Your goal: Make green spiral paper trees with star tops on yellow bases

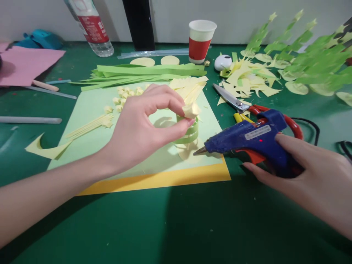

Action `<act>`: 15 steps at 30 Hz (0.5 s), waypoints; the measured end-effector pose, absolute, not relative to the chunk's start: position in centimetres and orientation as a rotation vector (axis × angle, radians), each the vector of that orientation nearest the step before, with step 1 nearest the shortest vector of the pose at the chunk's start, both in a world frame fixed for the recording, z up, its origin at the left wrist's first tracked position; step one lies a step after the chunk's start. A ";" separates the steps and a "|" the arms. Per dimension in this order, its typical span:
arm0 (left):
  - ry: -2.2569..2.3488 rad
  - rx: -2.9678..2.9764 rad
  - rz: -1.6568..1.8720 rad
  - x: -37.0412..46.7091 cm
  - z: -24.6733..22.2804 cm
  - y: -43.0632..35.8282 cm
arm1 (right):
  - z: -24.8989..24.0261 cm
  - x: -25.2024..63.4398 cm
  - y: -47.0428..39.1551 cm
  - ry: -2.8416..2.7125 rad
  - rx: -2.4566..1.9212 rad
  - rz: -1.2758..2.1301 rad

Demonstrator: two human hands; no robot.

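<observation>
My left hand [145,121] pinches a small pale-yellow paper star [191,109] between thumb and fingertips. Directly beneath it, a green paper strip [189,136] winds in a spiral above a pale round paper base [187,152]; part of the spiral is hidden behind my thumb. My right hand [316,176] is wrapped around the handle of a blue hot glue gun [247,139]. The gun's metal nozzle points left, close to the round base. Under the base lies a light green sheet [137,157] on top of an orange-yellow sheet [159,181].
Behind are green paper strips [148,71], folded stars [121,99] and a paper cup [202,40]. Scissors [233,99] and yellow scraps [244,77] lie right of the sheet, near several finished-looking paper plants [308,55]. A water bottle [93,29] stands at the back left.
</observation>
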State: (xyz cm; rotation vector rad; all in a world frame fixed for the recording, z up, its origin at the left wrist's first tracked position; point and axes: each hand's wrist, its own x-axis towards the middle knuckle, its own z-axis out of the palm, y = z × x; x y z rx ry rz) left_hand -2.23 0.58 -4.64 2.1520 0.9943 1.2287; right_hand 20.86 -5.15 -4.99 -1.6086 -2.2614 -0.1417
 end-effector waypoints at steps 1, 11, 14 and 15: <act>1.002 2.160 1.223 -2.2 -4.7 0.6 | -5.0 20.9 -5.1 -2.264 -1.611 -0.141; 1.002 2.134 1.197 -2.1 -4.5 0.4 | -4.9 21.0 -5.7 -2.299 -1.626 -0.167; 1.003 2.132 1.205 -2.1 -4.5 0.4 | -5.2 21.5 -6.0 -2.346 -1.584 -0.266; 1.007 2.138 1.204 -2.1 -4.6 0.4 | -5.3 21.7 -6.1 -2.352 -1.575 -0.292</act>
